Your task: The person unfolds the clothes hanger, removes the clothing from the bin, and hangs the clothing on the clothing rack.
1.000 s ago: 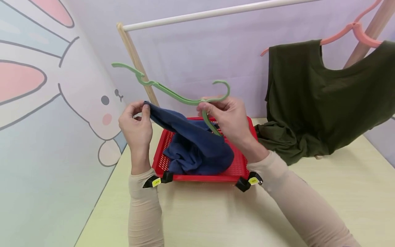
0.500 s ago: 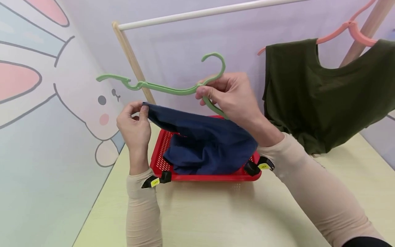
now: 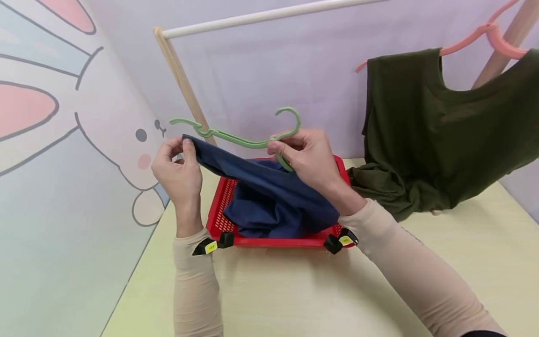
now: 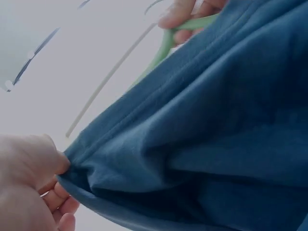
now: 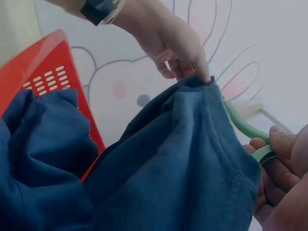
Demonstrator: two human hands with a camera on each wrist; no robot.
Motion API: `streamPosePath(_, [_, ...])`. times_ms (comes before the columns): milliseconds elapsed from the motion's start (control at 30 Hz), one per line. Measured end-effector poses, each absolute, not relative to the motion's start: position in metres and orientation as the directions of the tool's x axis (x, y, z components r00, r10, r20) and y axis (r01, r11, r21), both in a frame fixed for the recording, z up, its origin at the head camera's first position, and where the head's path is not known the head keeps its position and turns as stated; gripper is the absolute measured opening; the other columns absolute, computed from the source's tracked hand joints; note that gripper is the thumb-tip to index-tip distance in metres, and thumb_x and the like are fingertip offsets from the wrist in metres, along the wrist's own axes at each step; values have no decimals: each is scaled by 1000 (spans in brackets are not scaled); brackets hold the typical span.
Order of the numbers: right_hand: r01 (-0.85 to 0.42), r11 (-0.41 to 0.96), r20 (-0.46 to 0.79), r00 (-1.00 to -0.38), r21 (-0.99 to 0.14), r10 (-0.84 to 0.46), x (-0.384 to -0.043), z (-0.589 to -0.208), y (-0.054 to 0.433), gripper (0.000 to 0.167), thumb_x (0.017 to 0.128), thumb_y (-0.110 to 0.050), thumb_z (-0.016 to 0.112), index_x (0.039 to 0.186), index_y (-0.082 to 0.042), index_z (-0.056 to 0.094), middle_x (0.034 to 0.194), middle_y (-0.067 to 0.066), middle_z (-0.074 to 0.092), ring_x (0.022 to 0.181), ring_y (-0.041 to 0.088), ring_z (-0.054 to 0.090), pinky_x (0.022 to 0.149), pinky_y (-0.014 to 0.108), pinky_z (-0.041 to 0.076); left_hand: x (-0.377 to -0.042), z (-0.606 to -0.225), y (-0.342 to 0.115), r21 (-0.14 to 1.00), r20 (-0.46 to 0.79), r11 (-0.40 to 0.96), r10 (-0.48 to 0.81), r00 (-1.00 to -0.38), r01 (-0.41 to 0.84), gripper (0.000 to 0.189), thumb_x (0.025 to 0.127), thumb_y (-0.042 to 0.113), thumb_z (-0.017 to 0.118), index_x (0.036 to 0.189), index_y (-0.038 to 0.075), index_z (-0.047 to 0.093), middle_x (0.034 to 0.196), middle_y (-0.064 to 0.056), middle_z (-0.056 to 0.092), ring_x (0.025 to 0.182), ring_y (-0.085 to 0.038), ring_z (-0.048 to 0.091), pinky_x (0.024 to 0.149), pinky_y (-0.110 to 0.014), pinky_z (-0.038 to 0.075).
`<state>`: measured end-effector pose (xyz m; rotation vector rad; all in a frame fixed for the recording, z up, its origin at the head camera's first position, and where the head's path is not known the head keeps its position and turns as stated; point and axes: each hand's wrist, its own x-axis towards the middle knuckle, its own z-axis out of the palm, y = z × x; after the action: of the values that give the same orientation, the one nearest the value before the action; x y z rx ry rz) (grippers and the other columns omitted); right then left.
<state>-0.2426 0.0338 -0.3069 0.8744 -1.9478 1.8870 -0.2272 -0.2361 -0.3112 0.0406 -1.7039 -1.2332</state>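
Note:
My left hand (image 3: 178,175) pinches the edge of a navy blue garment (image 3: 269,201) between thumb and fingers. The cloth stretches from there toward the right, and its lower folds lie in a red basket (image 3: 269,242). Above the cloth, my right hand (image 3: 311,157) holds a green clothes hanger (image 3: 242,141) by its middle, just below the hook. One hanger arm reaches left past the pinched edge; the other points down behind my right fingers, its tip hidden. In the right wrist view, the hanger (image 5: 245,126) passes behind the stitched cloth edge (image 5: 216,125).
A rack with a white rail (image 3: 261,18) and wooden legs stands behind. At right, a dark green sleeveless top (image 3: 438,126) hangs on a pink hanger (image 3: 465,41), its lower part bunched on the pale table (image 3: 278,290). A rabbit-painted wall (image 3: 118,121) borders the left side.
The right hand rose with the green hanger half a second ago, and has since come down toward the garment. The left hand keeps its pinch and has shifted slightly left.

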Motion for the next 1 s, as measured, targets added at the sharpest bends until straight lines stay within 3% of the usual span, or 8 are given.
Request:
streamPosePath(133, [-576, -32, 570, -796, -816, -201, -243, -310, 38, 13, 101, -11, 83, 113, -6, 87, 93, 8, 84, 80, 26, 78, 61, 27, 48, -227, -311, -240, 732, 681, 477, -515, -520, 486, 20, 106, 13, 73, 111, -4, 83, 93, 12, 71, 94, -7, 65, 74, -24, 45])
streamPosePath(333, [-567, -17, 558, -804, -823, -205, -243, -302, 44, 14, 104, -14, 81, 114, -6, 86, 94, 9, 84, 87, 27, 79, 67, 29, 55, -229, -314, -240, 728, 684, 473, -446, -578, 496, 17, 107, 9, 73, 113, -5, 81, 92, 15, 68, 96, -8, 64, 76, -25, 44])
streamPosePath(533, [-604, -22, 592, -773, -797, -230, -244, -283, 50, 13, 105, -9, 79, 113, -1, 85, 92, 12, 82, 83, 27, 78, 69, 30, 57, -231, -315, -241, 722, 688, 480, -427, -586, 498, 15, 108, 9, 73, 114, -2, 81, 91, 17, 65, 94, -9, 62, 79, -26, 44])
streamPosePath(733, [-613, 46, 580, -767, -789, -274, -245, -254, 58, 12, 104, -11, 80, 112, -3, 86, 91, 9, 82, 84, 25, 78, 74, 30, 58, -233, -316, -242, 721, 690, 473, -426, -585, 506, 20, 109, 13, 73, 117, -4, 80, 92, 16, 65, 93, -9, 63, 81, -26, 43])
streamPosePath(867, [-621, 120, 565, -765, -775, -310, -245, -233, 65, 13, 105, -13, 79, 111, -4, 86, 92, 9, 83, 88, 24, 79, 79, 29, 60, -233, -317, -240, 725, 688, 448, -423, -590, 523, 21, 108, 13, 74, 116, -6, 79, 91, 14, 65, 84, -11, 62, 78, -25, 46])
streamPosePath(1000, [-642, 214, 568, -758, -736, -321, -243, -211, 76, 16, 107, -17, 77, 112, -6, 86, 90, 7, 83, 91, 21, 79, 84, 31, 57, -233, -317, -239, 726, 686, 420, -390, -614, 545, 22, 104, 11, 78, 114, -8, 80, 91, 6, 69, 78, -10, 65, 75, -22, 51])
